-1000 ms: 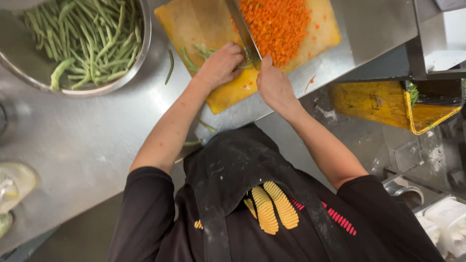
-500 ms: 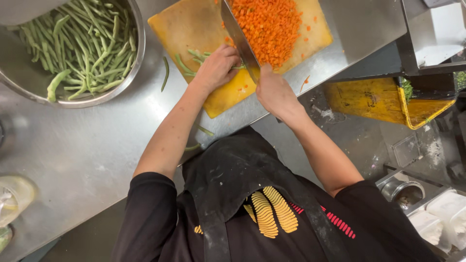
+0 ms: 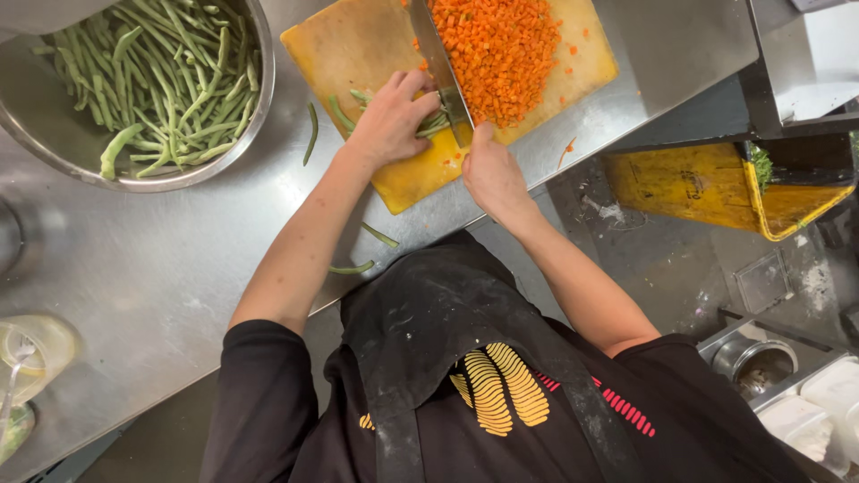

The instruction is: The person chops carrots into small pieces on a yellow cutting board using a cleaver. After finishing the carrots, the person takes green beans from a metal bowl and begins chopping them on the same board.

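Left hand (image 3: 386, 121) presses green beans (image 3: 431, 122) onto the yellow cutting board (image 3: 358, 45), fingers curled; right hand (image 3: 490, 174) grips the knife (image 3: 440, 63) beside diced carrot (image 3: 501, 54)

Black short-sleeved shirt, dusty black apron (image 3: 447, 313)

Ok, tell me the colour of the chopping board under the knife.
The chopping board is yellow, stained orange in places; the head view shows it.
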